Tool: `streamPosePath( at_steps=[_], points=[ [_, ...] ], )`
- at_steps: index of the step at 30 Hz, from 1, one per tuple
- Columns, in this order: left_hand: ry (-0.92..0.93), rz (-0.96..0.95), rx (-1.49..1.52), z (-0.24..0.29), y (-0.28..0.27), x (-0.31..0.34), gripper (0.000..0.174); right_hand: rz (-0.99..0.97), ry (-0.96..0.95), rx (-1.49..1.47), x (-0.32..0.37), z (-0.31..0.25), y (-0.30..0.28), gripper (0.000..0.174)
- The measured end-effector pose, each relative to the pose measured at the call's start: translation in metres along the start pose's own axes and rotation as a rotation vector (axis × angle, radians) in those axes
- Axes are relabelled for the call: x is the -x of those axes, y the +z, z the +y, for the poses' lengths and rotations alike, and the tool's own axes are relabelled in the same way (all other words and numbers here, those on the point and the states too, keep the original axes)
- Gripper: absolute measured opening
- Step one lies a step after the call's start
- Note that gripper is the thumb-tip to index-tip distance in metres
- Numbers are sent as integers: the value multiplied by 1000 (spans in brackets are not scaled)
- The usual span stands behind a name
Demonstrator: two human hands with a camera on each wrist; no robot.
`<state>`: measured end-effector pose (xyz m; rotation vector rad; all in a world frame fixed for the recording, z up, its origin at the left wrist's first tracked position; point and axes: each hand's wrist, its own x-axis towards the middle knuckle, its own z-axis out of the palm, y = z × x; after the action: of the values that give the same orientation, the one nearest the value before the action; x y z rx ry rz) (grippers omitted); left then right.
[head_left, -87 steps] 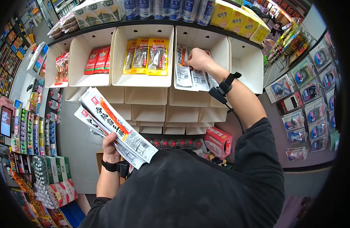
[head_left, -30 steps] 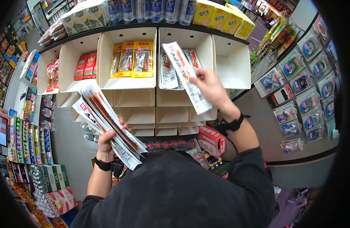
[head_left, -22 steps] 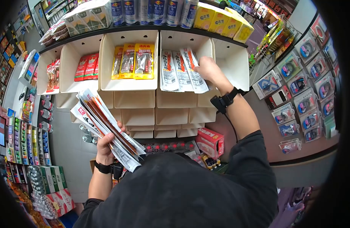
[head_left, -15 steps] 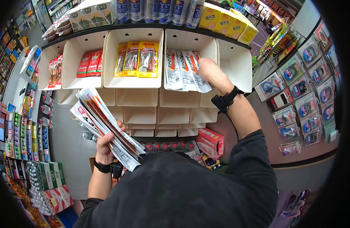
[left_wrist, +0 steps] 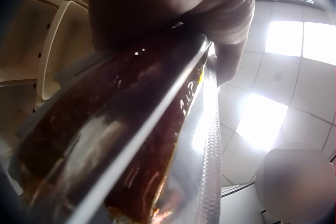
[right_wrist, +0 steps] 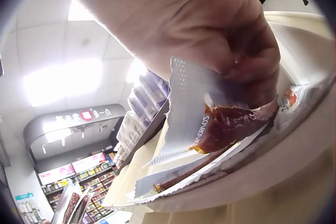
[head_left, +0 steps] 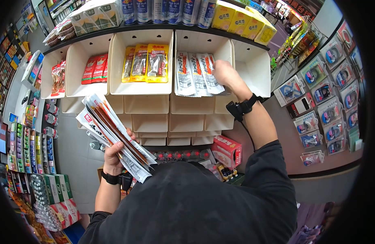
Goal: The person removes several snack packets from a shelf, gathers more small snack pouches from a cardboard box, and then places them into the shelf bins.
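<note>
My left hand (head_left: 114,156) grips a fanned bundle of long, flat snack packets (head_left: 114,132) in front of my chest. The left wrist view shows that hand (left_wrist: 173,8) close up, with brown food behind the clear side of the packets (left_wrist: 142,129). Over the cream bin (head_left: 203,40) right of centre, my right hand (head_left: 225,75) pinches the edge of the rightmost white packet (head_left: 208,73), which lies beside similar ones in a row. In the right wrist view its curled fingers (right_wrist: 257,77) are on a packet (right_wrist: 226,127) lying over others at the bin wall.
Neighbouring bins hold yellow packets (head_left: 157,63), red packets (head_left: 98,69) and small brown snacks (head_left: 58,79). Drink cans (head_left: 171,12) and yellow boxes (head_left: 238,22) line the shelf above. Hanging cable packs (head_left: 332,97) are at right; a red carton (head_left: 227,151) stands low.
My right hand has brought a packet from the air down into the bin, laid it at the row's right and straightened it slightly. The left hand's bundle has grown since the earliest frame.
</note>
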<state>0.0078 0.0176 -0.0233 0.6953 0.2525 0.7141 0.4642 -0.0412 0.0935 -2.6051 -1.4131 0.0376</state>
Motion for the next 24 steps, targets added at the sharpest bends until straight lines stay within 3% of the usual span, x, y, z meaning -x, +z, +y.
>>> streamPosePath(
  at_steps=[10,16,24],
  points=[
    [-54,-35,-10,0,7,-4,61,87,-193,51,-7,16,28,22],
    [-58,-42,-30,0,8,-3,61,79,-168,139,10,6,20,33],
    [-89,-35,-27,-3,8,-5,62,48,-245,71,9,9,16,34]
  ],
)
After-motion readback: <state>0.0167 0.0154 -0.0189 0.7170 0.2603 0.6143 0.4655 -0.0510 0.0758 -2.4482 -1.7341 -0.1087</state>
